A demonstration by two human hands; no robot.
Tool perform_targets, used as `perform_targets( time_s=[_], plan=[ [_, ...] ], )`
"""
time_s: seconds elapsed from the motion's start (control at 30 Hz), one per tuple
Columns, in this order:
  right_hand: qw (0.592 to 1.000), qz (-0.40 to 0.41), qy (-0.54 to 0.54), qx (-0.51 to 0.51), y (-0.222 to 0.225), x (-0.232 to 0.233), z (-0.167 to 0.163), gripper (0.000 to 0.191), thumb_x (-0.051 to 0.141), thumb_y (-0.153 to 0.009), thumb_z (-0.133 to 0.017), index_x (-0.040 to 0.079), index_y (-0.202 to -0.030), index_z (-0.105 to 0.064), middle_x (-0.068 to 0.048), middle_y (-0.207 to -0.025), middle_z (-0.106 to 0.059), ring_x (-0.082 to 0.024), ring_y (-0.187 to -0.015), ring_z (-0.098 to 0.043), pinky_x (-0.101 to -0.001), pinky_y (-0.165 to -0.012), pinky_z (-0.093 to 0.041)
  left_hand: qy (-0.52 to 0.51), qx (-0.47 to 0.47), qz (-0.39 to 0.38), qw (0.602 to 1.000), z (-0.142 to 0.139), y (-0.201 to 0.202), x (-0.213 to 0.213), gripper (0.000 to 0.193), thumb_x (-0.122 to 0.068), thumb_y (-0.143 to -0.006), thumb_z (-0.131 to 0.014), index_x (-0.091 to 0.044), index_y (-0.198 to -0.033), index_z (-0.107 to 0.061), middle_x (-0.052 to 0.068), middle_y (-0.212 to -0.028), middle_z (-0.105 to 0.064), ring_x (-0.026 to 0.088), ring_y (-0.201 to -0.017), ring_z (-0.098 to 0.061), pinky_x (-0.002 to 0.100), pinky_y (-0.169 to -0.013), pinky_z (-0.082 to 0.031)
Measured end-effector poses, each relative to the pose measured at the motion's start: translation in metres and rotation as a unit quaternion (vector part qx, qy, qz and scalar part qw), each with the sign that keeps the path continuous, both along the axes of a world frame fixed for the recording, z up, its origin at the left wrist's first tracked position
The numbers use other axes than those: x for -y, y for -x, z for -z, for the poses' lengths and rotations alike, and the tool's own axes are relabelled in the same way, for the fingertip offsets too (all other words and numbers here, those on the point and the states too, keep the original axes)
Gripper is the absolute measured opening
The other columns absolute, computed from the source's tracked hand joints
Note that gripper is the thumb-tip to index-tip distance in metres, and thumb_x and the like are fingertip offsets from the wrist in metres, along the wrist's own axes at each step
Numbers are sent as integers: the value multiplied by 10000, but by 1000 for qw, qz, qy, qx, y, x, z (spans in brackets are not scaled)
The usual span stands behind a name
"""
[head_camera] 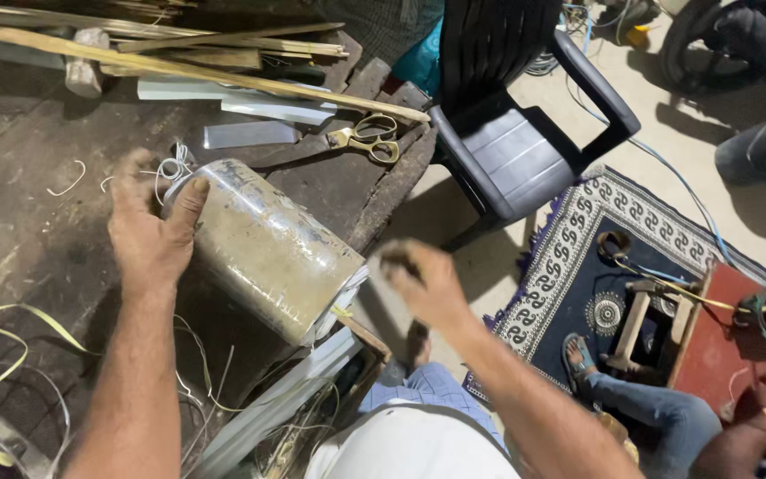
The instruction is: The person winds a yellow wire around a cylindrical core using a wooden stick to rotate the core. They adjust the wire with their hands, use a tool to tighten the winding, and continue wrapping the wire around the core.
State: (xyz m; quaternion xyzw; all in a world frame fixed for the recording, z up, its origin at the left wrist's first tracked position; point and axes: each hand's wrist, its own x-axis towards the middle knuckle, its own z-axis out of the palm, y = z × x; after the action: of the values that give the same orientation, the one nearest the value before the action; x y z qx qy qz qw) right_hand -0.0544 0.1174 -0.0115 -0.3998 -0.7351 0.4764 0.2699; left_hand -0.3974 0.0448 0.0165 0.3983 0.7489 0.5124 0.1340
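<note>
A dusty metal cylinder (pixel 268 248) lies on its side on the dark wooden workbench (pixel 28 239). My left hand (pixel 151 232) grips its far end, thumb over the rim. My right hand (pixel 425 282), blurred, hovers just off the cylinder's near end beyond the bench edge, fingers curled; whether it holds anything is unclear. A thin yellow strip (pixel 344 312) shows at the cylinder's near rim.
Scissors (pixel 367 138), metal strips (pixel 250 133), long wooden slats (pixel 197 75) and a hammer (pixel 84 66) lie at the bench's back. A black plastic chair (pixel 511 146) stands right of it. Another person (pixel 658 417) sits on a patterned rug (pixel 569 257) with a small wooden frame (pixel 636 324).
</note>
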Motion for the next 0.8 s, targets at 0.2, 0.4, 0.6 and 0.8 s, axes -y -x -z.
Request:
perform_targets(
  time_s=[0.2,0.4,0.6,0.8],
  plan=[
    [949,4,-306,78,68,-151,3,352,43,-841,-682,33,-1192,-660,-200,-1130,-667,-403,-1074,-628,-484,-887,-515,7,-321,15,947,-23,-58,0,708,-407,-911,-851,-44,-1438,-547,165,-1433,-583,350,-1428,-493,522,-1248,-334],
    [869,-13,-334,364,117,-220,-9,237,190,-855,-620,72,-1036,-717,-165,-1183,-634,-362,-1178,-531,-569,-881,-406,71,-298,21,952,-18,-86,-10,595,-445,-910,-787,-116,-1383,-638,130,-1491,-542,382,-1486,-382,547,-1253,-212],
    [862,-77,-442,236,90,-221,-16,170,198,-959,-675,51,-1012,-740,-157,-905,-699,-379,-807,-682,-497,-663,-525,97,-324,25,941,-14,-81,-9,402,-418,-926,-767,-122,-1198,-752,123,-1479,-568,398,-1496,-371,555,-1236,-235],
    [965,-65,-221,128,-67,-207,-86,195,53,-837,-828,76,-1011,-742,-88,-1076,-727,-189,-943,-719,-309,-821,-579,98,-352,57,929,-19,-83,-11,332,-409,-909,-759,-183,-1151,-785,101,-1441,-598,388,-1484,-390,560,-1228,-222]
  ],
)
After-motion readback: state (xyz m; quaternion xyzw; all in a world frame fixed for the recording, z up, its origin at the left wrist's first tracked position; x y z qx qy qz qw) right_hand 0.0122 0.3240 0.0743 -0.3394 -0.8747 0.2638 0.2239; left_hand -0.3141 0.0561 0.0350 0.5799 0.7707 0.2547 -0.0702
